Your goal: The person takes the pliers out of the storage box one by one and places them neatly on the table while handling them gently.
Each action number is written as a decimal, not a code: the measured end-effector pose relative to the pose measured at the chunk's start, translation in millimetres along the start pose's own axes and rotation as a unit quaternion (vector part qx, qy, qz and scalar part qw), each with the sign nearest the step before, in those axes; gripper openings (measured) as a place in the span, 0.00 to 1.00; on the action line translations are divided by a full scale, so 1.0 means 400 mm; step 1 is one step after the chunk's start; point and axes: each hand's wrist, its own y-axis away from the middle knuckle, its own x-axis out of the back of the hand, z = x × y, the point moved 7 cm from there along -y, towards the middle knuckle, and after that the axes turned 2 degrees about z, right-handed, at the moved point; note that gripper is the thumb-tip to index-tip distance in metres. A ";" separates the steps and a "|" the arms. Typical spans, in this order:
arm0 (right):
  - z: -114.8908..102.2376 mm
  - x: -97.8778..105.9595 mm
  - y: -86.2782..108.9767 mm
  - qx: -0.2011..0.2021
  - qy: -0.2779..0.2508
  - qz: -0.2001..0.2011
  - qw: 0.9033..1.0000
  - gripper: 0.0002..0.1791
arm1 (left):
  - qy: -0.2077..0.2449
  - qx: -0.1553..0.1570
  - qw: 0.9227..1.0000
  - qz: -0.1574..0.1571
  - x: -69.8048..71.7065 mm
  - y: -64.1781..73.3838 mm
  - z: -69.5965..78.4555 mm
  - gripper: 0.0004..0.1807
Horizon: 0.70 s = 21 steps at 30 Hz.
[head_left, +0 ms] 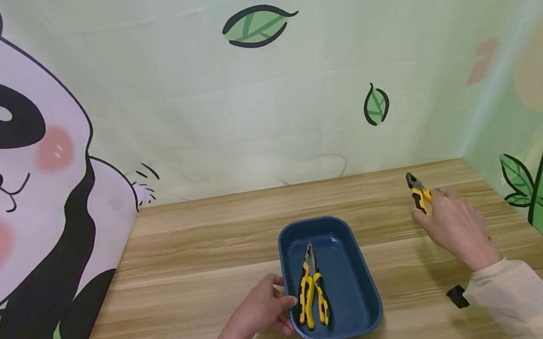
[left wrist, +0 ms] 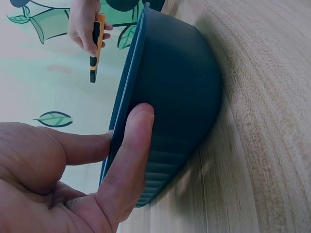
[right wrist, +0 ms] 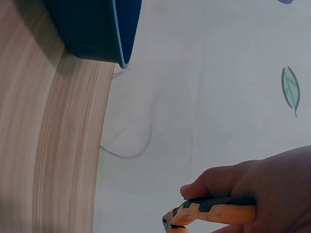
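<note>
A dark blue rectangular tray [head_left: 358,269] stands on the table in the head view. My left hand [head_left: 263,306] pinches its left rim, thumb at the rim and fingers against the outer wall, as the left wrist view shows. Long-nose pliers [head_left: 312,273] with yellow and black handles lie inside the tray, jaws pointing away from me; whether a second pair lies under them I cannot tell. To the right of the tray, my right hand [head_left: 458,226] holds combination pliers [head_left: 418,195] by their yellow and black handles, raised above the table. The palm hides the handle ends.
A small black object [head_left: 457,297] lies on the wood-grain table [head_left: 201,251] beside the right sleeve. A printed cloth [head_left: 188,107] with a panda and leaves hangs behind the table and along its sides.
</note>
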 end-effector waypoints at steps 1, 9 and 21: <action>0.002 -0.003 0.001 0.000 0.000 -0.003 1.000 0.26 | 0.000 0.001 1.000 0.000 0.000 -0.001 -0.001 0.24; 0.014 -0.019 0.003 -0.005 -0.004 -0.008 1.000 0.24 | 0.002 0.000 1.000 -0.002 0.001 0.001 -0.001 0.24; 0.044 -0.045 0.001 -0.023 -0.011 -0.021 0.999 0.23 | 0.004 -0.003 1.000 -0.002 0.000 0.001 0.003 0.24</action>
